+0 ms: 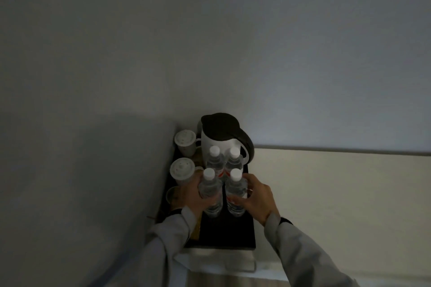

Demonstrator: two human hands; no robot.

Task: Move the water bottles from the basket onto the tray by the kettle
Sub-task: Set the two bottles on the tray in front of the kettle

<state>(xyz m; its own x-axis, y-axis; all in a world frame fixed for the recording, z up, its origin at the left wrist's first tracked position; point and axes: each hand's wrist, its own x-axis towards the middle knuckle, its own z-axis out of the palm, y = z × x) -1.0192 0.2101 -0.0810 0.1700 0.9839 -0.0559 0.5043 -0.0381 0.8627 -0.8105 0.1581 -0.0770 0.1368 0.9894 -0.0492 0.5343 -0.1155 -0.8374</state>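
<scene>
Dim, unevenly lit room as seen from the head camera: a plain pale wall fills most of the view, with a darker wall face to the left meeting it in a corner. Along the right, a dark horizontal rail divides the wall from a cream lower panel. A black tray sits in the corner on a light-coloured surface, whose material cannot be made out. At the far end of the tray stands a white kettle with a dark lid and handle. To its left, against the darker wall, stand two white lidded cups, one nearer than the other. Four clear water bottles with white caps stand upright in a tight two-by-two cluster just in front of the kettle. The left hand is wrapped around the near left bottle, fingers closed on its body. The right hand is curled around the near right bottle, thumb in front. Whether these two bottles rest fully on the tray cannot be determined. Both arms wear light grey sleeves.
</scene>
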